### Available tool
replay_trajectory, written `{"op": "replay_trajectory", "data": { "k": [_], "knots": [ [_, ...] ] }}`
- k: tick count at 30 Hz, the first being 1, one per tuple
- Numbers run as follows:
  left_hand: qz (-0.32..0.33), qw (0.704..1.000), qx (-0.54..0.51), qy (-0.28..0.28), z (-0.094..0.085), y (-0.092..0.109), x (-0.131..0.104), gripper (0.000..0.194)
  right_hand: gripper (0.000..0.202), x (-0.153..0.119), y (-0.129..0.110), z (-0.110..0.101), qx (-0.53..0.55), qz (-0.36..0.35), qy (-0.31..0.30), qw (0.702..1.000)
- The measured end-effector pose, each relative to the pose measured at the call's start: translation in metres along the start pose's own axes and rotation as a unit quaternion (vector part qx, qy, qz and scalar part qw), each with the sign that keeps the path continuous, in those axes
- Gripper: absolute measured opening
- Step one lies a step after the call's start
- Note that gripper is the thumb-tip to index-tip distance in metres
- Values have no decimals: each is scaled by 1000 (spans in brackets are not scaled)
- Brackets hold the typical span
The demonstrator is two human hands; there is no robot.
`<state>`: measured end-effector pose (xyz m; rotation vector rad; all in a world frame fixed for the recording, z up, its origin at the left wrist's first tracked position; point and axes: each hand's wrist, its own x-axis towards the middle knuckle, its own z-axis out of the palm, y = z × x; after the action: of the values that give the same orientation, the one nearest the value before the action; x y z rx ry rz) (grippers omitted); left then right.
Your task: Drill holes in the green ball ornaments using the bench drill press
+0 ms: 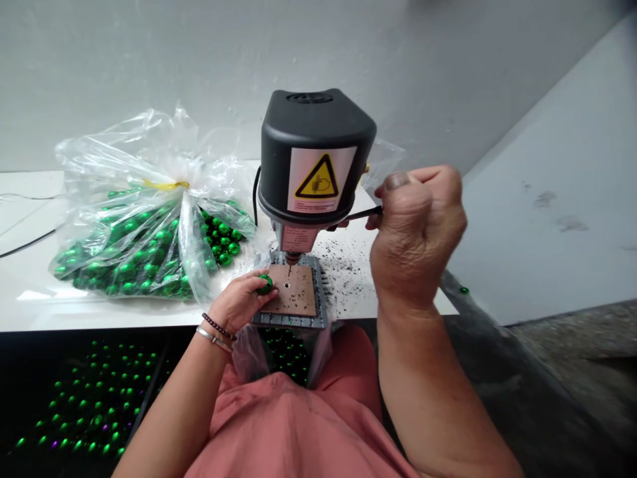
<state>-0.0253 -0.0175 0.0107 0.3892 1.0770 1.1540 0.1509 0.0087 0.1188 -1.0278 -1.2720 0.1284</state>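
Note:
A shiny green ball (265,284) is pinched in the fingers of my left hand (239,300), at the left side of a brown board (303,302) with a small hole. The board lies on the grey base (322,320) of a small drill press (318,126). The drill bit (290,269) points down over the board, to the right of the ball and apart from it. My right hand (418,232) is closed around the black lever (365,213) on the machine's right side.
A tied clear bag (149,239) of green balls stands on the white table (30,312) at left. Dark shavings (348,265) lie right of the base. Below the table edge are an open bag of green balls (286,352) and more balls (94,398) at lower left.

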Motion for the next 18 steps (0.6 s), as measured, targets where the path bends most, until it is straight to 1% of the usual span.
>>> {"op": "replay_trajectory", "data": {
  "k": [2,5,7,9,12,14,18],
  "knots": [
    [9,999,33,2,1,-1,-1,25,27,-1,1,0,0,-5,1,1000],
    [36,993,112,10,5,-3,-2,35,26,-3,1,-1,-3,-13,-1,1000],
    [51,988,144,14,6,-5,-2,38,26,-4,1,-2,-7,-18,-3,1000],
    [47,990,131,0,5,-7,-2,35,27,-5,1,-3,-11,-18,-3,1000],
    [42,994,91,-41,2,-9,-1,34,25,-6,1,-3,-9,-12,-2,1000],
    [46,992,107,-47,1,-10,-2,40,24,-7,0,-4,-3,-10,-1,1000],
    [49,985,164,-33,2,-10,-1,57,23,-7,-1,-4,4,-16,-1,1000]
  ]
}}
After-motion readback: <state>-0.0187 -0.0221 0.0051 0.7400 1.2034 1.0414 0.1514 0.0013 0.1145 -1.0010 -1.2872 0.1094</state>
